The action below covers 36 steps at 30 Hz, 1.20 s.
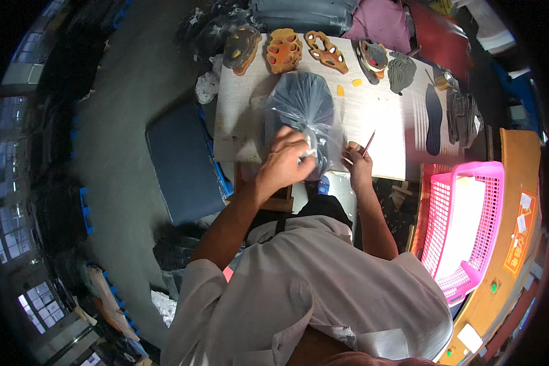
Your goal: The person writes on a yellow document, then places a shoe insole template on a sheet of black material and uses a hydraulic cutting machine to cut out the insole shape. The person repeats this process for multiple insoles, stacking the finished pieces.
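A clear plastic bag [299, 100] with dark contents lies at the front of the white work table [378, 122]. The bag's plastic bunches into a gathered neck, and creases fan out from it. At that neck my left hand [285, 161] is closed on the plastic. What fills the bag is blurred by the film; its kind cannot be made out. Just right of the bag, at the table's front edge, my right hand [358, 163] pinches a thin reddish pencil-like stick [369, 143], its tip pointing up and away. The right fingers are beside the bag's edge.
Along the far edge lie several orange and dark sole-shaped pieces with holes [285, 51], plus small yellow pieces [340, 91]. To the right are a dark insole [433, 119], stacked dark pieces [463, 119] and a tin can [445, 80]. A pink basket [497, 226] stands near right; a dark panel [183, 161] left.
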Motion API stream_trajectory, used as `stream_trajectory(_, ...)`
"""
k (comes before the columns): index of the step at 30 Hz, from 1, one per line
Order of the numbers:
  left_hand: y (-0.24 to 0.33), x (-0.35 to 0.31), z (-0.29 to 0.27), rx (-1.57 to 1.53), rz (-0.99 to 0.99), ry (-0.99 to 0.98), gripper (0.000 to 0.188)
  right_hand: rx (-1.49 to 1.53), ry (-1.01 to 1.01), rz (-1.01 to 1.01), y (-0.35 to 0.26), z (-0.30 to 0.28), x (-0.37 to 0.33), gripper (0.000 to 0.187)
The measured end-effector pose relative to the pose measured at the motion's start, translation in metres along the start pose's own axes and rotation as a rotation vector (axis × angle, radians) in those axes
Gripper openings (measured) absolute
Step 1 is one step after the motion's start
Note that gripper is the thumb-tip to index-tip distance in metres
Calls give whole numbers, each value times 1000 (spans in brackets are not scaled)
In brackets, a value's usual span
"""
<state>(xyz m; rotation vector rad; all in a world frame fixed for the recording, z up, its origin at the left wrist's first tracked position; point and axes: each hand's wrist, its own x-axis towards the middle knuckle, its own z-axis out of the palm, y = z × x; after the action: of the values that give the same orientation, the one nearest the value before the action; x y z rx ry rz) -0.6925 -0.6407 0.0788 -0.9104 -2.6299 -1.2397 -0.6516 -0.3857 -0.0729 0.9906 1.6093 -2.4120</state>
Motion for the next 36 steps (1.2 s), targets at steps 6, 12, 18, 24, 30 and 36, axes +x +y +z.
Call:
stream_trajectory(6, -45, -27, -7, -846, -424, -263, 28, -218, 112, 116, 39, 48, -6, 38)
stream_trajectory(12, -71, -62, -81, -948, -199, -245, 26, -97, 190, 210, 50, 83, -70, 43)
stream_trajectory(18, -32, -104, -173, -1043, -26, -47, 34, -136, 111, 225, 69, 129, -174, 42)
stream_trajectory(24, 13, -154, -273, -808, -12, 99, 33, -210, -320, 308, 150, 199, -205, 41)
stream_trajectory(30, -10, -194, -348, -476, -386, 286, 23, -600, -839, 83, 214, 321, -174, 38)
stream_trajectory(36, -172, -204, -373, -629, -934, 201, 18, -15, -438, 881, 277, 418, -146, 40)
